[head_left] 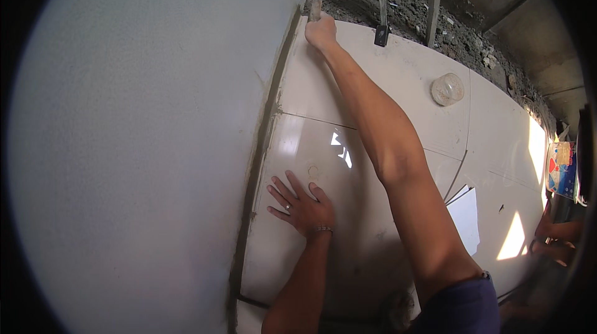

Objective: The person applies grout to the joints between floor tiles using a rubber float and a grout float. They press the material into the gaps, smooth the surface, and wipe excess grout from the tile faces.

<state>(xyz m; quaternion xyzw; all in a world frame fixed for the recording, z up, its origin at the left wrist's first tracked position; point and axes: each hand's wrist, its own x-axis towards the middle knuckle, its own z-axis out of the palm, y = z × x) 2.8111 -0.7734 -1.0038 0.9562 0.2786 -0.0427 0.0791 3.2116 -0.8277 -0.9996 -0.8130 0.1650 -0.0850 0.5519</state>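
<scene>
My left hand (303, 208) lies flat with its fingers spread on a glossy cream floor tile (267, 259), near the gap along the wall. A ring and a bracelet are on it. My right arm reaches far forward, and my right hand (321, 31) is closed at the far corner of the tiles. From its grip sticks up a small flat tan piece (316, 9); its lower part is hidden by the fingers, so I cannot tell its kind. The hand is close to the tile edge and the wall corner.
A grey wall (155, 147) runs along the left. Rough dark mortar (404, 7) borders the far tile edge, where a small black block (381, 36) sits by a pole. A clear round container (447, 89) and white sheets (465, 221) lie to the right. A person's limb (559, 231) shows far right.
</scene>
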